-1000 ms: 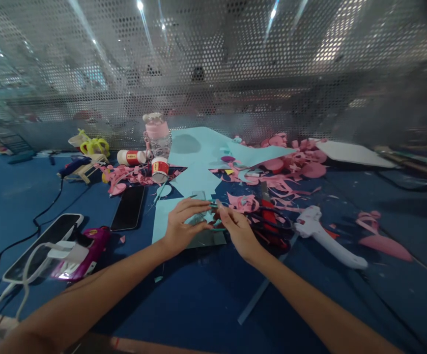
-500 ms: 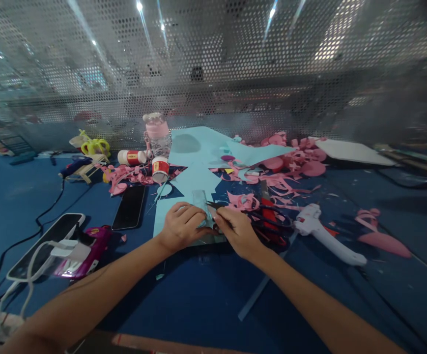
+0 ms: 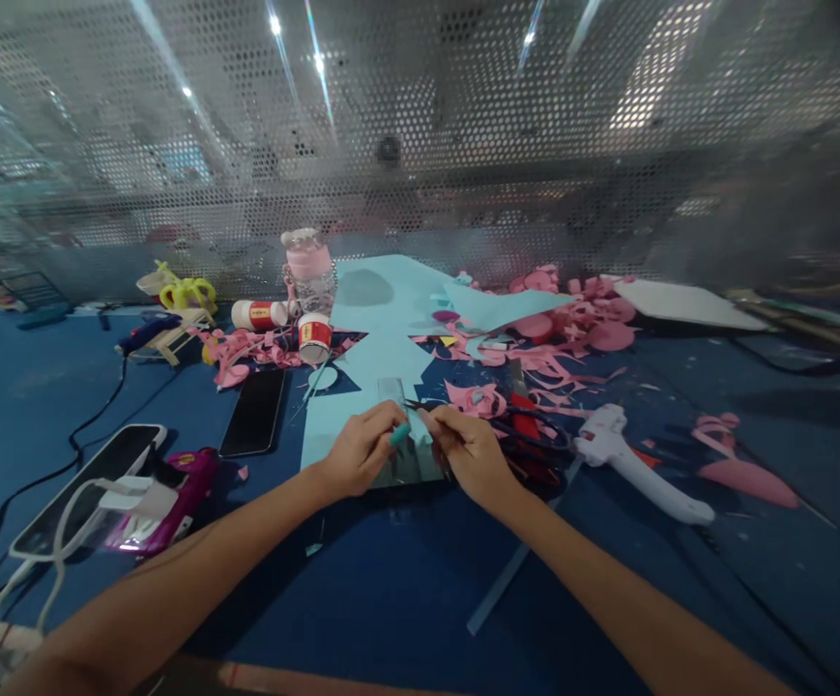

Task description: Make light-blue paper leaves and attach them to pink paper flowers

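Note:
My left hand (image 3: 362,449) is closed, pinching a small teal rolled-looking piece (image 3: 400,434) between thumb and fingers. Just to its right, my right hand (image 3: 467,449) has its fingers pressed together; what they hold is too small to make out. Both hands hover over light blue paper (image 3: 325,420) and a glossy greyish flat piece (image 3: 409,464). A grey strip (image 3: 391,389) lies just beyond the fingertips. Dark-handled scissors (image 3: 539,430) rest beside my right hand, and a dark pointed tip (image 3: 414,403) shows between the hands.
To the right lie a white glue gun (image 3: 633,469), a pink paper shape (image 3: 745,478) and pink scraps (image 3: 557,362). On the left are a black phone (image 3: 252,413), a white-edged phone (image 3: 90,491) and a purple device (image 3: 173,503). Paper cups (image 3: 314,336) and a bottle (image 3: 309,271) stand behind.
My left hand has turned and drawn slightly down, so the teal piece now shows at its fingertips. A gap has opened between the hands; my right hand has barely moved.

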Available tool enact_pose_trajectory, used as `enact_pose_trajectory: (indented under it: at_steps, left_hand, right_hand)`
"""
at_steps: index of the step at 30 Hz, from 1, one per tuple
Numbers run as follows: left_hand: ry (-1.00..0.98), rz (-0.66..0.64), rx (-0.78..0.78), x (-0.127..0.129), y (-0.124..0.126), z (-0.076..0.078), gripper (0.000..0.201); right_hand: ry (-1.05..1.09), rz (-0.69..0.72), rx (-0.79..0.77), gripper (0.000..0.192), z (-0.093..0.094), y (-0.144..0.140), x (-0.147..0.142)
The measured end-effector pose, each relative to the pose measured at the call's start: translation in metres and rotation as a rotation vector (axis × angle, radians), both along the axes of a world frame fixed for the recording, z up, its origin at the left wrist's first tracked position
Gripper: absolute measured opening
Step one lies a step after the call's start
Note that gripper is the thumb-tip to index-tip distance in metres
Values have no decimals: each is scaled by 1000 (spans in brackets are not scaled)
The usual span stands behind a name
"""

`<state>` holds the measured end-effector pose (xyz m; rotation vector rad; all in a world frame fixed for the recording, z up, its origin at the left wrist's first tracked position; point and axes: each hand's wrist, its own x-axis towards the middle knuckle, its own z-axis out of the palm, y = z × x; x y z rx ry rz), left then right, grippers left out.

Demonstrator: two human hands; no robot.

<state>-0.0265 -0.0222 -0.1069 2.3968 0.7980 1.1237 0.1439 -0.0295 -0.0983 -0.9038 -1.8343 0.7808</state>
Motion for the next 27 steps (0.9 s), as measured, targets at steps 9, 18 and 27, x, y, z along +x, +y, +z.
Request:
enact_pose_trajectory:
  at_steps: [9, 18, 27]
  left_hand:
    - [-70, 269, 97, 13, -16, -6, 18]
    - [-95, 286, 117, 16, -20, -7, 15]
    - [-117, 381, 126, 22, -25, -8, 14]
  right_hand:
    - [91, -111, -77, 29, 0, -18, -22]
    - [35, -73, 71, 25, 1, -18, -21]
    - [65, -89, 65, 24, -4, -23, -25]
